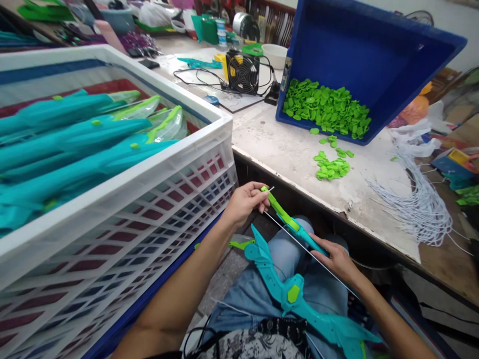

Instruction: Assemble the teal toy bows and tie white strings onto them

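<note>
My left hand point(249, 202), fingers pinched together, holds the bright green tip of a toy bow's limb point(282, 212). A short white end of string pokes out by the fingertips. My right hand point(337, 259) is closed around the limb's teal part, fingers on one side and thumb on the other. From the left fingers a white string point(290, 234) runs taut past the right hand toward my forearm. Across my lap lies a teal toy bow body point(275, 286) with a green hexagonal piece point(294, 294) at its middle. Whether it joins the held limb, I cannot tell.
A white slatted crate point(187, 172) of teal and green toy bows point(93, 134) stands at left. On the worktable point(269, 132), a tilted blue bin point(374, 55) holds small green pieces point(325, 107), some spilled in front. White strings point(430, 204) lie at right; a black fan point(243, 72) stands behind.
</note>
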Available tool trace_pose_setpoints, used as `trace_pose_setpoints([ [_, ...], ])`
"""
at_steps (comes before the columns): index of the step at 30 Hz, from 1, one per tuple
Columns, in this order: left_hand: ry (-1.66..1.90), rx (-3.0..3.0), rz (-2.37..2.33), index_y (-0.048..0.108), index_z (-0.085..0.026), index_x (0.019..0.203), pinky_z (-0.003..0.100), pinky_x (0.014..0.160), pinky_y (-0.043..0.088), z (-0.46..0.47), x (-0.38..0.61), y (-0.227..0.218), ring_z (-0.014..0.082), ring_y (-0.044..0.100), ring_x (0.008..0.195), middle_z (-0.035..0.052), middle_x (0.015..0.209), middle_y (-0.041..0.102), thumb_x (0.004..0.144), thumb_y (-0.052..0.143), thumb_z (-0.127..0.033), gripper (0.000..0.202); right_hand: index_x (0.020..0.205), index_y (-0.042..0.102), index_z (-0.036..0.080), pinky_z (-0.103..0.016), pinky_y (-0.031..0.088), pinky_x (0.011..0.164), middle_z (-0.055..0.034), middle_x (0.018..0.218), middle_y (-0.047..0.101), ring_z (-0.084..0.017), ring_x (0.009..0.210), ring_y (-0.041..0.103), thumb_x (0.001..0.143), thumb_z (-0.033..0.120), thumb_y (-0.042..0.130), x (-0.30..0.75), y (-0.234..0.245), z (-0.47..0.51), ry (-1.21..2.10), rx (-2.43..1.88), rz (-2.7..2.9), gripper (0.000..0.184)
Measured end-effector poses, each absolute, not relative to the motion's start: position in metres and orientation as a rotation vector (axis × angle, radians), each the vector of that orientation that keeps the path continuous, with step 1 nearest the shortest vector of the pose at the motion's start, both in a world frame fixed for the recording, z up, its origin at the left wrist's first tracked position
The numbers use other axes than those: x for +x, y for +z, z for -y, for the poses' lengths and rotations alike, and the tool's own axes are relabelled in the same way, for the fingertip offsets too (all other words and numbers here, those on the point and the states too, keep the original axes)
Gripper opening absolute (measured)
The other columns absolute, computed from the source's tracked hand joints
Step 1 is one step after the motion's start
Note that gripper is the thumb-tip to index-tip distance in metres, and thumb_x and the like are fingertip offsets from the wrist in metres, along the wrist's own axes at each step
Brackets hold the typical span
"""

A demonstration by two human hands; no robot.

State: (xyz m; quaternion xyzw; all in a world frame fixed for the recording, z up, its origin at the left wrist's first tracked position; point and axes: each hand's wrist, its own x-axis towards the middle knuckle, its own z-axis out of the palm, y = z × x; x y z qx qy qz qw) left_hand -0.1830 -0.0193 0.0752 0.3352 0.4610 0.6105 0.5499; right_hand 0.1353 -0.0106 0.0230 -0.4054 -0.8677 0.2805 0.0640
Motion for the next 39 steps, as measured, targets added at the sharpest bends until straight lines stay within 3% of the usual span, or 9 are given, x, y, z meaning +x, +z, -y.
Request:
trace_pose_setpoints([
  [5,1.445,0.761,-1.082,0.057,-0.012,0.086,0.022,0.046,0.046,0.030,-0.185,0.073,0.0080,0.051,0.039,-0.0009,0.053,0.063,0.061,0.081,-0.042,0.047,0.125,0.060,0.025,-0.040,0.051,0.087,-0.0095,0.106,0.064,-0.024,0.097,0.060,0.092,0.040,0.051,0.089,0.050,-0.007,0.429,-1.075,2.443,0.037],
  [11,1.434,0.741,-1.087,0.057,-0.013,0.086,0.021,0.043,0.042,0.041,-0.185,0.072,0.0080,0.050,0.039,-0.0005,0.054,0.064,0.061,0.082,-0.043,0.046,0.108,0.068,0.023,-0.032,0.049,0.081,-0.0056,0.094,0.064,-0.018,0.090,0.059,0.090,0.035,0.058,-0.014,0.087,-0.048,0.708,-0.679,2.345,0.024],
  [16,1.418,0.724,-1.069,0.056,-0.013,0.085,0.021,0.045,0.043,0.044,-0.190,0.067,0.0077,0.051,0.038,-0.0012,0.053,0.063,0.062,0.081,-0.043,0.046,0.080,0.068,0.019,-0.029,0.046,0.073,-0.0024,0.079,0.062,-0.015,0.078,0.056,0.087,0.031,0.061,-0.042,0.090,-0.058,0.830,-0.519,2.409,0.015],
  [26,1.349,0.654,-1.084,0.055,-0.014,0.089,0.020,0.045,0.040,0.051,-0.193,0.055,0.0087,0.053,0.040,-0.0003,0.055,0.064,0.061,0.080,-0.044,0.048,0.066,0.059,0.020,-0.027,0.041,0.068,-0.0005,0.071,0.060,-0.014,0.071,0.053,0.077,0.016,0.055,-0.059,0.090,-0.047,0.762,-0.603,2.453,0.012],
  [30,1.358,0.653,-1.240,0.055,-0.017,0.088,0.023,0.051,0.045,0.053,-0.188,0.046,0.0125,0.058,0.050,-0.0030,0.059,0.061,0.066,0.073,-0.040,0.036,0.063,0.057,0.019,-0.027,0.040,0.065,-0.0001,0.068,0.059,-0.014,0.069,0.053,0.075,0.018,0.053,-0.065,0.078,-0.036,0.884,-0.708,2.326,0.013],
  [33,1.546,0.784,-1.438,0.058,-0.017,0.079,0.024,0.066,0.047,0.052,-0.178,0.036,0.0144,0.062,0.073,0.0014,0.078,0.065,0.069,0.069,-0.029,0.018,0.062,0.058,0.019,-0.025,0.039,0.059,0.0010,0.064,0.058,-0.013,0.063,0.052,0.074,0.024,0.054,-0.067,0.064,-0.032,1.096,-0.823,2.180,0.013],
  [35,1.661,0.823,-1.451,0.060,-0.018,0.083,0.024,0.075,0.046,0.054,-0.171,0.032,0.0157,0.061,0.085,0.0038,0.090,0.066,0.073,0.064,-0.023,0.012,0.063,0.061,0.018,-0.024,0.038,0.056,0.0020,0.061,0.057,-0.012,0.059,0.051,0.071,0.027,0.057,-0.068,0.061,-0.046,1.204,-0.931,2.039,0.013],
  [39,1.691,0.962,-1.413,0.066,-0.019,0.075,0.029,0.081,0.045,0.064,-0.163,0.032,0.0184,0.060,0.087,0.0047,0.086,0.064,0.076,0.057,-0.020,0.010,0.058,0.057,0.017,-0.023,0.036,0.054,0.0054,0.053,0.051,-0.010,0.052,0.044,0.064,0.021,0.059,-0.069,0.083,-0.105,1.066,-1.237,1.520,0.007],
])
